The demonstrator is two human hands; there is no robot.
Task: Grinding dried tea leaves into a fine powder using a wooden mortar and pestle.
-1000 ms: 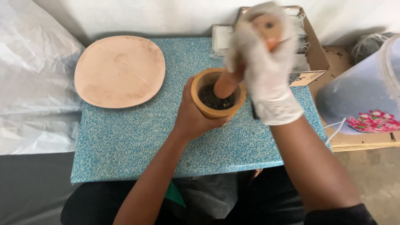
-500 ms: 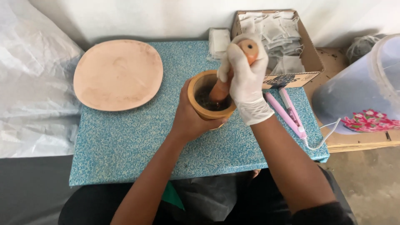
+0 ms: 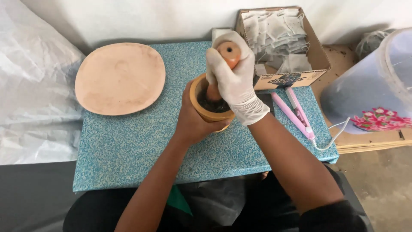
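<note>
Speckled blue bench (image 3: 128, 154) carries a wooden mortar (image 3: 210, 112) near its far edge. Bare left hand (image 3: 193, 118) wraps its near side; gloved right hand (image 3: 234, 81) grips the pestle (image 3: 223, 60), nearly upright, head down in the bowl.

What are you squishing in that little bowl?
A person is pounding something dark in a small wooden bowl on a blue table. The left hand grips the bowl's side, and the gloved right hand holds a wooden pounding stick that stands in the bowl. A flat round plate lies bare to the left. A box of small white bags and a pink tool sit to the right.
</note>
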